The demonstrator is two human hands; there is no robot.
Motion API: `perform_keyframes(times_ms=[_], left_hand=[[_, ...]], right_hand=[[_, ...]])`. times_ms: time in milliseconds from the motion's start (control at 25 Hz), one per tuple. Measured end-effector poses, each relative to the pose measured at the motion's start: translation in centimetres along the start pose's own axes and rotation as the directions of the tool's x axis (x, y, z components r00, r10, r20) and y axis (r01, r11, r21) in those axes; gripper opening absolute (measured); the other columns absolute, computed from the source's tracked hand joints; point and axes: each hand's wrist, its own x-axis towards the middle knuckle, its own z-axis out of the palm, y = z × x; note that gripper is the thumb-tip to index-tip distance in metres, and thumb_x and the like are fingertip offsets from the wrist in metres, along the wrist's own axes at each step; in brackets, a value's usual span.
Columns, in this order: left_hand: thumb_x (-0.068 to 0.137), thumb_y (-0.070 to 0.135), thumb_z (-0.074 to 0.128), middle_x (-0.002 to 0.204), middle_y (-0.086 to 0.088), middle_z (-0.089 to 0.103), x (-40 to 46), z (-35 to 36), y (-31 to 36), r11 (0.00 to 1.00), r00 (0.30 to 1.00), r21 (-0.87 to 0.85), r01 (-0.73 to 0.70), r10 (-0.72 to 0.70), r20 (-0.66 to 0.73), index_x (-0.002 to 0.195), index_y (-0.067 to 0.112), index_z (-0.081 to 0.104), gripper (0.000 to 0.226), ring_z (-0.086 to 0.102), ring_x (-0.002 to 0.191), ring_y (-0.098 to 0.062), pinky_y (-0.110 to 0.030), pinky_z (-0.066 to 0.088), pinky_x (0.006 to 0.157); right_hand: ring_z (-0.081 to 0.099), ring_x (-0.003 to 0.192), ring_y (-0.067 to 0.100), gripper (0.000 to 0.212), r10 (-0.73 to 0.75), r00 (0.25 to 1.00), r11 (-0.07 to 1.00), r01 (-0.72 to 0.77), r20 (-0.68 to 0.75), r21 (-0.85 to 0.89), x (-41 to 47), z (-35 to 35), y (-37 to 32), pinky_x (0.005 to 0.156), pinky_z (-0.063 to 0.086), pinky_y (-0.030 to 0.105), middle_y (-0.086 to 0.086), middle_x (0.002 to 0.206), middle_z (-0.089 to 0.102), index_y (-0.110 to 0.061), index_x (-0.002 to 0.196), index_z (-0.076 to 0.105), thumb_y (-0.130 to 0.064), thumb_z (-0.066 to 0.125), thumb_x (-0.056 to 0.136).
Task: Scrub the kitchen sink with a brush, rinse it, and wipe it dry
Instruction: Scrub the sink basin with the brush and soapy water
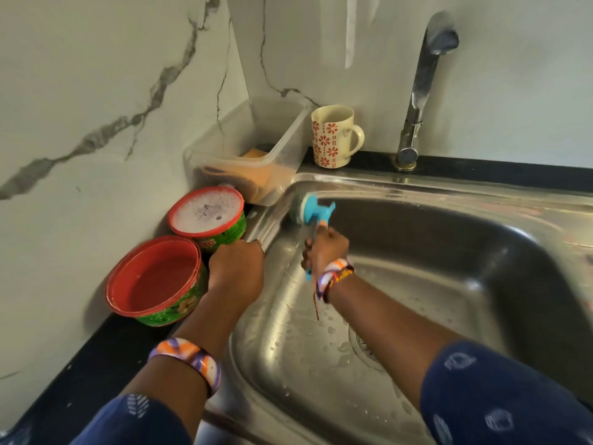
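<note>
My right hand [327,248] is clamped round the brush [313,216], handle pointing back at me and head up in the sink's [449,187] far-left corner, while my left hand [236,264] grips the rim.

1. The sink [417,284] is brushed stainless steel, shiny and beaded with water.
2. At one o'clock, the tap [417,101] is polished metal.
3. The brush [313,211] is glossy blue plastic.
4. At eleven o'clock, the container [279,130] is cloudy clear plastic.
5. The wall [96,91] is smooth veined marble.
</note>
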Motion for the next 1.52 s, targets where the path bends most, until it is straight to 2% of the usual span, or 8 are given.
perform_keyframes(times_ms=[160, 280, 440, 760, 960, 1120, 1320, 1520], left_hand=[[0.092, 0.022, 0.055, 0.116, -0.003, 0.064, 0.2, 0.5, -0.3, 0.999, 0.999, -0.013, -0.029, 0.029, -0.018, 0.127, 0.021, 0.053, 0.035, 0.062, 0.105, -0.025, -0.033, 0.050, 0.077], [0.093, 0.023, 0.055, 0.115, -0.002, 0.064, 0.6, 0.7, -0.4, 0.999, 0.999, 0.007, -0.037, 0.038, -0.030, 0.128, 0.022, 0.053, 0.036, 0.063, 0.105, -0.024, -0.032, 0.050, 0.076], [0.092, 0.025, 0.055, 0.115, -0.002, 0.064, 0.2, 0.5, -0.3, 0.999, 0.999, 0.000, -0.036, 0.036, -0.021, 0.129, 0.022, 0.052, 0.037, 0.063, 0.104, -0.023, -0.031, 0.050, 0.075], [0.092, 0.030, 0.056, 0.115, -0.001, 0.064, 0.0, 0.2, -0.4, 0.998, 0.998, -0.031, -0.054, 0.054, -0.014, 0.127, 0.022, 0.053, 0.036, 0.062, 0.105, -0.022, -0.031, 0.051, 0.078], [0.092, 0.032, 0.056, 0.118, -0.001, 0.062, -0.1, 0.1, -0.6, 0.996, 0.998, -0.068, -0.059, 0.059, -0.005, 0.128, 0.023, 0.052, 0.038, 0.061, 0.108, -0.024, -0.033, 0.051, 0.080], [0.090, 0.032, 0.058, 0.117, -0.002, 0.063, 0.4, -0.2, -0.9, 0.996, 0.997, -0.073, -0.058, 0.061, 0.041, 0.125, 0.022, 0.055, 0.036, 0.061, 0.108, -0.025, -0.033, 0.050, 0.080], [0.091, 0.024, 0.058, 0.115, -0.005, 0.064, 0.1, -1.3, -0.9, 0.993, 0.993, -0.078, -0.084, 0.090, 0.076, 0.117, 0.018, 0.059, 0.026, 0.061, 0.107, -0.025, -0.032, 0.050, 0.080], [0.094, 0.017, 0.057, 0.119, -0.009, 0.060, 0.0, -2.5, -0.8, 0.986, 0.984, -0.036, -0.165, 0.167, 0.067, 0.119, 0.011, 0.057, 0.026, 0.060, 0.110, -0.026, -0.031, 0.050, 0.082]], right_hand=[[0.023, 0.015, 0.005, 0.037, 0.393, 0.919, 0.916, -0.394, 0.027, 0.076, 0.3, -2.0, 3.8, 0.027, 0.019, 0.004, 0.003, 0.043, 0.035, -0.009, 0.063, 0.039, -0.014, 0.033, 0.100], [0.024, 0.017, 0.004, 0.038, 0.347, 0.932, 0.893, -0.361, 0.099, 0.270, 2.5, -1.0, 1.5, 0.027, 0.021, 0.005, -0.003, 0.034, 0.035, -0.013, 0.064, 0.039, -0.020, 0.032, 0.101], [0.029, 0.017, 0.006, 0.034, 0.438, 0.888, 0.888, -0.451, 0.140, 0.084, 3.2, -2.7, 1.7, 0.025, 0.022, 0.007, -0.001, 0.044, 0.038, -0.014, 0.068, 0.039, -0.016, 0.028, 0.101], [0.026, 0.017, 0.004, 0.033, 0.423, 0.880, 0.748, -0.473, 0.216, 0.466, 3.4, -1.9, 1.2, 0.026, 0.021, 0.004, -0.002, 0.031, 0.032, -0.013, 0.067, 0.039, -0.002, 0.024, 0.095], [0.030, 0.018, 0.004, 0.027, 0.392, 0.902, 0.735, -0.424, 0.178, 0.529, 3.9, -1.1, 0.8, 0.026, 0.024, 0.005, -0.004, 0.029, 0.038, -0.015, 0.069, 0.044, 0.009, 0.033, 0.075], [0.043, 0.029, 0.004, 0.054, 0.249, 0.965, 0.880, -0.263, 0.086, 0.396, 4.5, -3.4, -0.6, 0.033, 0.033, 0.009, -0.005, 0.037, 0.047, -0.013, 0.065, 0.040, 0.011, 0.054, 0.019], [0.028, 0.015, 0.003, 0.030, 0.368, 0.923, 0.838, -0.382, 0.112, 0.390, 2.6, -1.4, 0.7, 0.023, 0.023, 0.008, -0.005, 0.024, 0.038, -0.011, 0.065, 0.041, 0.012, 0.031, 0.082], [0.038, 0.018, 0.009, 0.032, 0.339, 0.941, 0.776, -0.284, 0.007, 0.563, 5.5, -2.1, 0.1, 0.025, 0.026, 0.007, -0.002, 0.032, 0.048, -0.013, 0.071, 0.046, 0.011, 0.025, 0.069]])
